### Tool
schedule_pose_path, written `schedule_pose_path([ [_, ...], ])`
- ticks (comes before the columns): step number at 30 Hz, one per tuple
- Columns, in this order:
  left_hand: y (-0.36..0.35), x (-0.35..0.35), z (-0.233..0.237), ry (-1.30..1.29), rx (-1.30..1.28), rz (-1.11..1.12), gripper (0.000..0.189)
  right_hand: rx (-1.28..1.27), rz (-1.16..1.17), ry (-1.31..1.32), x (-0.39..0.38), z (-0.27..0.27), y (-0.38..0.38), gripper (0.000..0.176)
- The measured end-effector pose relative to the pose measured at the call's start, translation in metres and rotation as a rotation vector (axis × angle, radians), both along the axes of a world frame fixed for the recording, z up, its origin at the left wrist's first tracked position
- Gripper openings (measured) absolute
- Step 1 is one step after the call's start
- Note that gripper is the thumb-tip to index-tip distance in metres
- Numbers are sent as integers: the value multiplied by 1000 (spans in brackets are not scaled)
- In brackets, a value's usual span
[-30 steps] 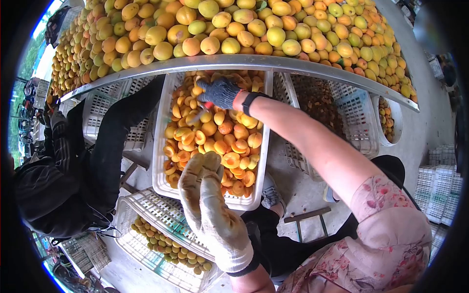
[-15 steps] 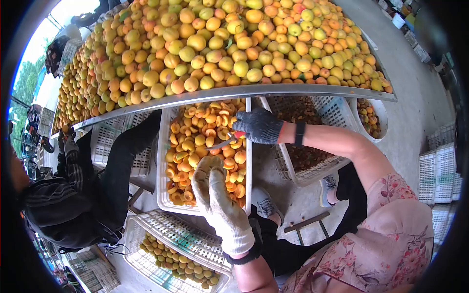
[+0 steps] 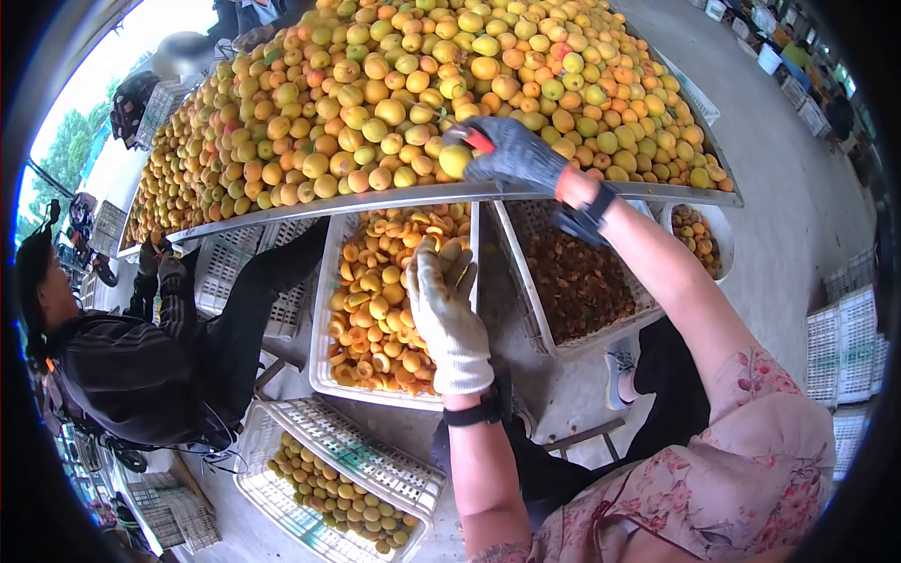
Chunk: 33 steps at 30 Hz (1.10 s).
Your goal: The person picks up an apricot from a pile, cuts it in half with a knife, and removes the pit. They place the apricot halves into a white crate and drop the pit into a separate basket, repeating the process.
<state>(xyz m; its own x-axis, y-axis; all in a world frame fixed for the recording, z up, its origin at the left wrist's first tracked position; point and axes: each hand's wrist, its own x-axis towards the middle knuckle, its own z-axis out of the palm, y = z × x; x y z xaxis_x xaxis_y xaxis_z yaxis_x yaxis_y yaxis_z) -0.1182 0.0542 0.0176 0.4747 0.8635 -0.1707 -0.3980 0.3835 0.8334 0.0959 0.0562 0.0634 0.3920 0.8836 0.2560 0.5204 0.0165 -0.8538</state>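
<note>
Grips a red-handled knife [image 3: 479,140] in the dark-gloved right hand [image 3: 514,155], fingertips touching a yellow apricot [image 3: 455,161] just above the metal table rim [image 3: 375,200]. Holds the pale-gloved left hand [image 3: 449,310], fingers spread, over the white crate [image 3: 366,392] of halved apricots [image 3: 375,300], with the pit crate [image 3: 522,267] just right of it.

The fruit table [image 3: 375,202] lies at twelve o'clock; beneath it sits the halves crate [image 3: 324,310], with the pits crate [image 3: 526,281] at its three and another crate [image 3: 357,460] at seven.

Seated co-worker [image 3: 122,366], crate of pits [image 3: 522,277]
</note>
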Motion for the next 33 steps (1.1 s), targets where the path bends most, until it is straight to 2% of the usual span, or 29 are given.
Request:
schedule_pose_path([
  [2, 0, 13, 9, -168, -172, -54, 46, 9, 10, 21, -14, 3, -33, 47],
  [4, -4, 22, 9, -334, -91, -282, 50, 52, 15, 20, -23, -4, -64, 53],
  [5, -10, 28, 10, -369, -93, -320, 48, 45, 20, 95, -28, -8, -77, 56],
  [6, -17, 33, 11, -405, -94, -359, 46, 127, -31, -10, -34, -15, -86, 55],
  [8, -31, 41, 7, -393, -100, -370, 42, 9, -138, -44, -43, -4, -110, 54],
  [9, -36, 44, 6, -418, -64, -382, 41, 6, -194, -140, -45, -4, -119, 54],
  [10, -41, 48, 7, -443, -27, -391, 40, 87, -217, -375, -44, -6, -123, 53],
  [13, -45, 56, 9, -522, -25, -378, 44, 176, -244, -218, -45, -4, -145, 48],
  [14, -43, 57, 9, -581, -19, -382, 46, 191, -258, -46, -46, -3, -153, 43],
  [15, -42, 58, 9, -561, -90, -345, 50, 205, -269, 127, -48, -2, -161, 38],
  [18, -43, 62, 14, -504, 0, -380, 52, 67, -221, 218, -64, 2, -184, 29],
  [19, -45, 63, 16, -500, -2, -387, 52, 91, -222, 69, -65, -4, -187, 27],
  [20, -47, 62, 18, -510, -63, -412, 53, 90, -229, 74, -64, -11, -188, 27],
  [22, -52, 63, 20, -513, -125, -441, 54, 229, -256, -161, -62, -24, -188, 26],
  [24, -56, 66, 21, -426, 38, -426, 55, 255, -275, -186, -57, -29, -189, 25],
  [26, -58, 70, 19, -463, 25, -424, 54, 272, -281, -277, -54, -29, -191, 24],
  [33, -57, 71, 13, -220, 202, -391, 46, 204, -322, -284, -51, -26, -200, 23],
])
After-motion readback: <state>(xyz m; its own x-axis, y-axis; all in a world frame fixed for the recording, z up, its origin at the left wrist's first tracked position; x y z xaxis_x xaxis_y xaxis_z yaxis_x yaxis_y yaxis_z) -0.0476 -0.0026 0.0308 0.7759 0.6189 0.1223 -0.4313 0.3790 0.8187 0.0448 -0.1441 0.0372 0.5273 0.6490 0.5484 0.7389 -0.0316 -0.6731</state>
